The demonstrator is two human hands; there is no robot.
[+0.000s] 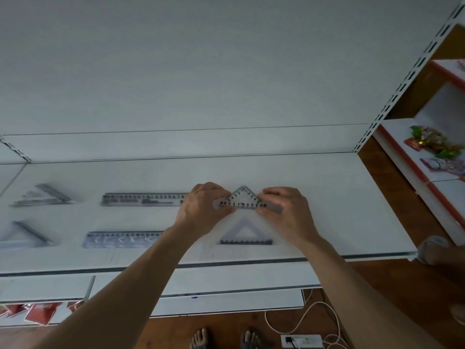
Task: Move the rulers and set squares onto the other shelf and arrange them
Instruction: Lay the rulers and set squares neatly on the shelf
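On the white shelf (327,197) both my hands hold a clear set square (243,197) by its long edge, apex pointing to the back panel. My left hand (203,205) pinches its left corner and my right hand (281,205) pinches its right corner. Nearer the front edge lies a second set square (246,234). Left of my hands lie two straight rulers, one at the back (143,199) and one at the front (120,239). Further left are two more set squares, back (44,195) and front (27,235), both blurred.
Lower white shelves (226,280) step out below the front edge, with red packets (40,313) at lower left. A second shelf unit with sweets (432,143) stands at the right. On the wooden floor lie a cable and power strip (302,341) beside bare feet.
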